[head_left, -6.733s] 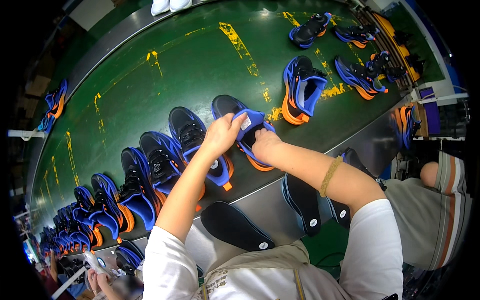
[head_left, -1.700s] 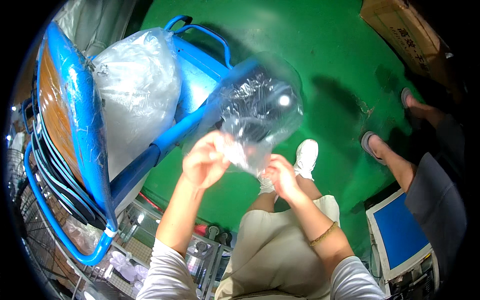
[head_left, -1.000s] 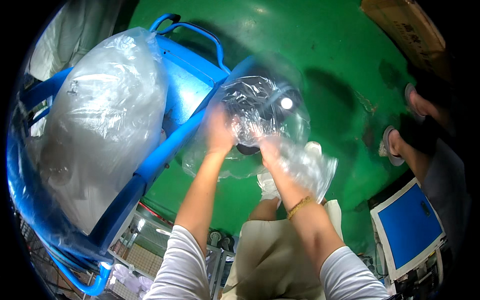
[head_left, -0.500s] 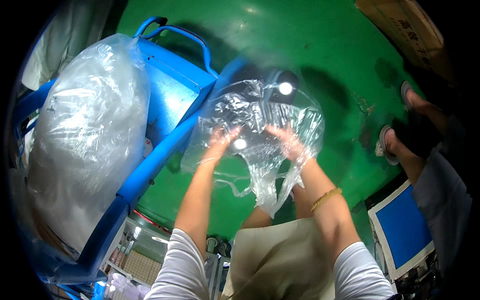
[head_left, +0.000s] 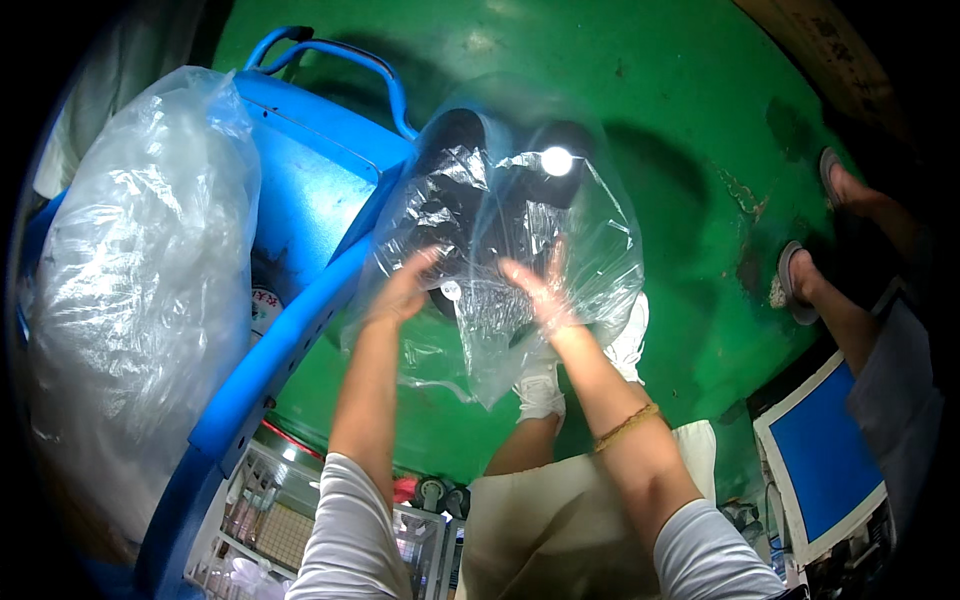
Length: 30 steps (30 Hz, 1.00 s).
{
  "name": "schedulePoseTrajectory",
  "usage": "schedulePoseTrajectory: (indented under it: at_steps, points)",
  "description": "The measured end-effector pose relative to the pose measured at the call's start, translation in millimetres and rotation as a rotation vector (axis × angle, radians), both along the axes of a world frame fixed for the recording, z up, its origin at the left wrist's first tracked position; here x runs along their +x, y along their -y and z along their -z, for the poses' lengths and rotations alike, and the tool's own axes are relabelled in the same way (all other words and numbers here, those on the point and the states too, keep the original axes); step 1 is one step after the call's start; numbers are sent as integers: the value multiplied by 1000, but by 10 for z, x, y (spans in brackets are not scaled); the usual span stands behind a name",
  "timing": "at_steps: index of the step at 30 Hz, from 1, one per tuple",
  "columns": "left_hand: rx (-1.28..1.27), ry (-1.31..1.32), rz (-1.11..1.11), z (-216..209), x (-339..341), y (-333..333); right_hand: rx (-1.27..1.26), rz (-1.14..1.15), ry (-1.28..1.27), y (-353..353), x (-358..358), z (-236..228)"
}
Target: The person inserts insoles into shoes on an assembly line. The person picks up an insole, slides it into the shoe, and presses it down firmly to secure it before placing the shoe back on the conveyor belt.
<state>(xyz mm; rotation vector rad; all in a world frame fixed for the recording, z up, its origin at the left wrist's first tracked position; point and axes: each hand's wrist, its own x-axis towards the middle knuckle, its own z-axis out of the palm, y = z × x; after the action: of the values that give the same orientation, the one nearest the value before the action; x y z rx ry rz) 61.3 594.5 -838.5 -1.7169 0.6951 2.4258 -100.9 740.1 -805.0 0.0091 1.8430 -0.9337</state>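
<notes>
A large clear plastic bag (head_left: 610,235) is spread out in front of me. Inside it lie two long, rounded black items (head_left: 455,190), side by side, whose kind I cannot make out; round white spots show on them. My left hand (head_left: 405,287) reaches to the bag's near left part, fingers stretched toward the black items. At the near middle, my right hand (head_left: 540,293) lies with thumb and fingers spread against the black items. Thin plastic overlaps both hands, and I cannot tell how much of each is inside the bag.
A blue metal cart (head_left: 310,150) stands at left, beside a big stuffed clear bag (head_left: 150,280). Another person's feet in sandals (head_left: 797,285) are at right, near a blue panel with a pale border (head_left: 820,450). A brown carton (head_left: 820,60) lies far right.
The bag has settled lower over the black items, which now show more clearly. My right hand has moved left, my left hand slightly left. The bag's gathered near edge has spread out.
</notes>
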Motion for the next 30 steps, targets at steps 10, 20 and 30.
schedulePoseTrajectory:
  at_steps: [10,20,30]
  points:
    - [47,-54,108,210,76,29,-284,247,427,-43,-312,40]
    - [51,26,19,-284,-219,93,-339,115,327,-101,-570,152]
    - [-4,14,-167,-78,-162,-38,-362,-187,302,180,-989,-399]
